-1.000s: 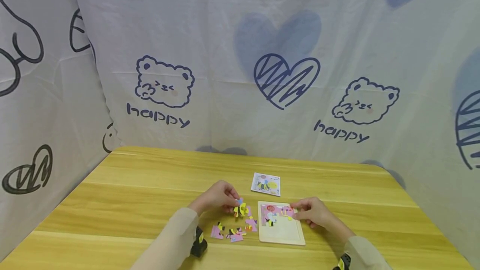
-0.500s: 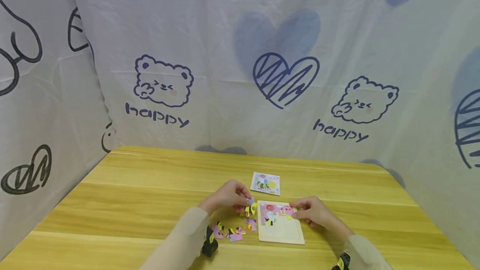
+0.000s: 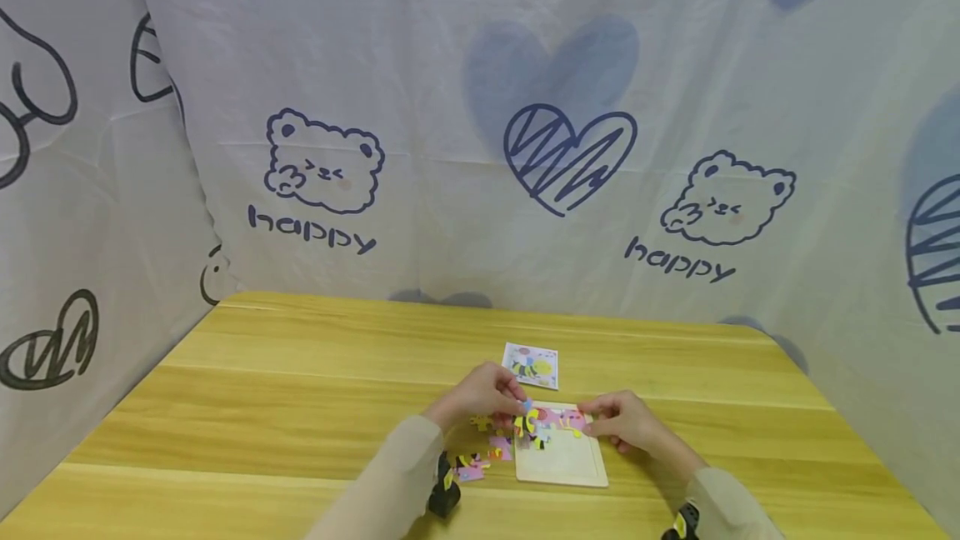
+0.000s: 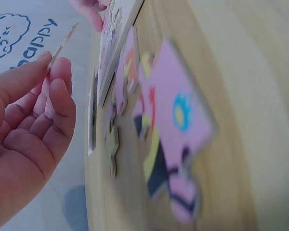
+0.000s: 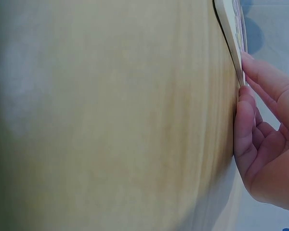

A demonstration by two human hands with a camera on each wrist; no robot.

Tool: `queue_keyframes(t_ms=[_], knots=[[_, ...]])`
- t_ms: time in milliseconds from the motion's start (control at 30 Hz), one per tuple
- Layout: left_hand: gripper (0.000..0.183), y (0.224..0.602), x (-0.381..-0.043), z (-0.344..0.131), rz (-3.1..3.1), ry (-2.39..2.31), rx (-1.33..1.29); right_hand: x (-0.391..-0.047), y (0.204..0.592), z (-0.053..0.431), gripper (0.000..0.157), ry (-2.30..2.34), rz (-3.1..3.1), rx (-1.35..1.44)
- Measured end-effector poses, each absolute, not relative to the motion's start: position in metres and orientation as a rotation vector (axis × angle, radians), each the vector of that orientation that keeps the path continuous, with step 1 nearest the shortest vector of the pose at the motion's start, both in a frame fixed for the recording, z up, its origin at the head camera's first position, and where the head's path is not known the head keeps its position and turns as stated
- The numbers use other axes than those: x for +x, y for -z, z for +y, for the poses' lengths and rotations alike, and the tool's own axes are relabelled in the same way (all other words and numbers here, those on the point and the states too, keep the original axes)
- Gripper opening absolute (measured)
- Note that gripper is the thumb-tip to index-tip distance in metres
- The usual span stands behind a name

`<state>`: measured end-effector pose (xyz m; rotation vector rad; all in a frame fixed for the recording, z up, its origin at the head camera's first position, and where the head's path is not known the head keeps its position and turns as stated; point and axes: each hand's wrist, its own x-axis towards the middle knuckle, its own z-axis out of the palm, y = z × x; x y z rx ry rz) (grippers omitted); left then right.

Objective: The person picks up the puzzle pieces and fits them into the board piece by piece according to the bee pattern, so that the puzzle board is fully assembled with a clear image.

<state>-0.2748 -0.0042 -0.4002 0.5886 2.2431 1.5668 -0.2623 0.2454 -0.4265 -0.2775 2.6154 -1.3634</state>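
My left hand (image 3: 486, 397) pinches a yellow, black and blue jigsaw piece (image 3: 525, 422) between thumb and fingertips, over the upper left of the puzzle board (image 3: 558, 472). In the left wrist view the piece (image 4: 63, 44) appears nearly edge-on above the fingertips. Several pink bee-picture pieces are laid in the upper part of the board's recess; the lower part shows bare wood. At the board's right edge, my right hand (image 3: 628, 423) holds the rim. The right wrist view shows its thumb on top of the board (image 5: 230, 33) and fingers at the side.
Loose jigsaw pieces lie left of the board: a pink one with red and yellow (image 3: 500, 447), a pink and black one (image 3: 471, 467) and a yellow one (image 3: 481, 422). A printed bee picture card (image 3: 534, 367) lies behind the board. A patterned cloth (image 3: 450, 190) hangs beyond the wooden table (image 3: 337, 357).
My left hand has carried its jigsaw piece rightward, from above the loose pieces to over the board's upper left. My right hand has stayed at the board's right edge.
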Motion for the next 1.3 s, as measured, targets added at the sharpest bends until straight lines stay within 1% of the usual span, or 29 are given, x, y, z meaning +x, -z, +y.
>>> queue_keyframes(t_ms=[300, 500, 667, 933, 1100, 1300], knots=[[0.009, 0.404, -0.273, 0.014, 2.304, -1.544, 0.551, -0.262, 0.427, 0.247, 0.038, 1.390, 2.586, -0.312], [0.009, 0.406, -0.272, 0.024, 2.311, -1.562, 0.545, -0.262, 0.427, 0.248, 0.038, 1.383, 2.586, -0.313], [0.006, 0.406, -0.268, 0.033, 2.289, -1.586, 0.487, -0.262, 0.426, 0.247, 0.038, 1.399, 2.566, -0.301], [0.002, 0.408, -0.267, 0.039, 2.262, -1.581, 0.485, -0.262, 0.426, 0.247, 0.038, 1.385, 2.569, -0.306], [0.005, 0.409, -0.266, 0.042, 2.242, -1.604, 0.444, -0.263, 0.427, 0.248, 0.038, 1.385, 2.575, -0.301], [0.004, 0.408, -0.264, 0.044, 2.280, -1.575, 0.409, -0.264, 0.428, 0.248, 0.038, 1.383, 2.579, -0.290]])
